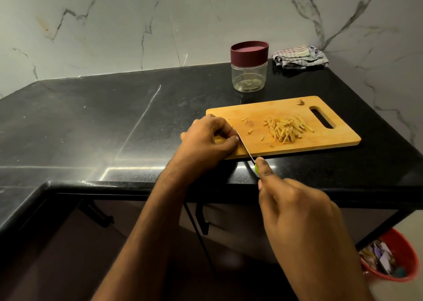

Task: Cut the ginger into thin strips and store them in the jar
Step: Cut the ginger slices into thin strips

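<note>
Place: a home kitchen.
Surface: a polished black stone surface (96,117) that turns a corner at the left, as fitted kitchen counters do.
Wall: white marble-look panels (160,21) with grey veins rise directly behind the surface.
Cupboards: dark doors with black handles (203,220) sit below the surface's front edge.
Cloth: a striped kitchen cloth (301,56) lies crumpled on the surface against the wall.
Bin: a red waste bin (393,258) holding wrappers stands on the floor below the surface's right end.

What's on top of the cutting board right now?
On the cutting board: a pile of ginger strips, a few loose scraps, the knife blade, and the left hand. Whatever the left hand's grip holds is covered by its fingers.
</note>
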Tool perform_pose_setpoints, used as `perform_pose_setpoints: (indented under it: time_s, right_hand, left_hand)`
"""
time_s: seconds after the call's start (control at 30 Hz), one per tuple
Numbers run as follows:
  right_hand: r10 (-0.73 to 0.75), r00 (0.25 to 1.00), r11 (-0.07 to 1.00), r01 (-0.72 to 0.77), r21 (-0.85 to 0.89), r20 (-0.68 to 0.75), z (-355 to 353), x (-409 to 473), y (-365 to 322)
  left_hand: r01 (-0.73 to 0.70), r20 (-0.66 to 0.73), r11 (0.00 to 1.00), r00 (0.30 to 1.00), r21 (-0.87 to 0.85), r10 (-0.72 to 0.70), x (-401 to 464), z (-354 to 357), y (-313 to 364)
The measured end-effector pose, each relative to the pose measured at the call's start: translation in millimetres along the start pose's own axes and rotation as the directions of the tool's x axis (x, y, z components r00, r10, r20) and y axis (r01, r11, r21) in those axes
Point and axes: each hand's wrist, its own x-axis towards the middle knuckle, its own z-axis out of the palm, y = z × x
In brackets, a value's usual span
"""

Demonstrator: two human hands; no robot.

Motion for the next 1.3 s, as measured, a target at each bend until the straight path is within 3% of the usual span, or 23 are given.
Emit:
perform_pose_setpoints:
  time_s: [0.47,0.67,0.93,1.3]
  right_hand:
    - [0.046,0.999,0.998,-0.045,-0.035,0.019,-15,-8,6]
    - [-0.032,0.995,0.996,0.041,0.084,-0.098,-16,-6,11]
    - [-0.083,0.988,0.989,0.098,0.113,-0.132,-3,-8,7]
    - [0.054,0.992,0.997,-0.06,-0.052,-0.117,-13,1,16]
  left_hand:
    - [-0.012,-0.017,0.998,1.0,0.062,0.013,-2,0,1]
    - [-0.005,-0.013,1.0,1.0,0.028,0.006,-4,-2,1]
    - [0.007,-0.029,1.0,1.0,0.029,-0.006,-4,-2,3]
    - [0.035,-0.014,0.999,0.999,0.002,-0.035,-4,-3,1]
